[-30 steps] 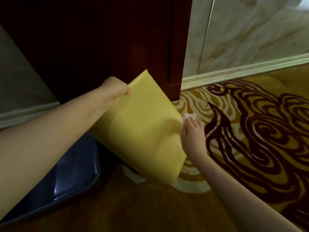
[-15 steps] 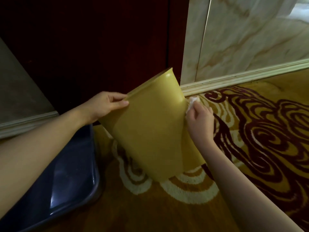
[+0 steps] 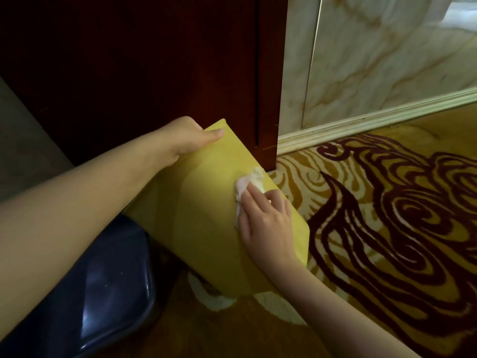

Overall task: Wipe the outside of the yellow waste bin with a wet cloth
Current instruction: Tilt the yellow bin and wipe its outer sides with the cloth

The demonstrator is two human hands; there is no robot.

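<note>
The right hand (image 3: 265, 223) lies flat on the bin's (image 3: 196, 215) side, its fingers (image 3: 251, 202) spread and stretched forward, pressing a white cloth (image 3: 249, 184) against the yellow wall. The cloth is bunched; most of it sticks out past the fingertips, and a strip shows along the thumb side. Whether the thumb pinches any of it cannot be told.

The left hand (image 3: 185, 140) grips the bin at its far upper corner. The thumb (image 3: 214, 133) lies on the outer wall, pointing toward the right hand; the other fingers are hidden behind the edge, so the hand is closed on the bin as far as can be seen.

Between the two hands runs the bin's broad yellow face, tilted steeply, its far end raised under the left hand and its near end low beneath the right wrist. It seems lifted off the floor, though the contact at the low end cannot be told. A faint sheen marks the wall beside the cloth.

Beyond the left hand stands a dark red wooden panel (image 3: 154, 60). Under the left forearm lies a glossy dark blue tray (image 3: 103, 293). To the right of the right hand spreads a carpet (image 3: 387, 215) with maroon swirls on gold, meeting a pale baseboard (image 3: 361, 124) and a marble wall (image 3: 374, 52).
</note>
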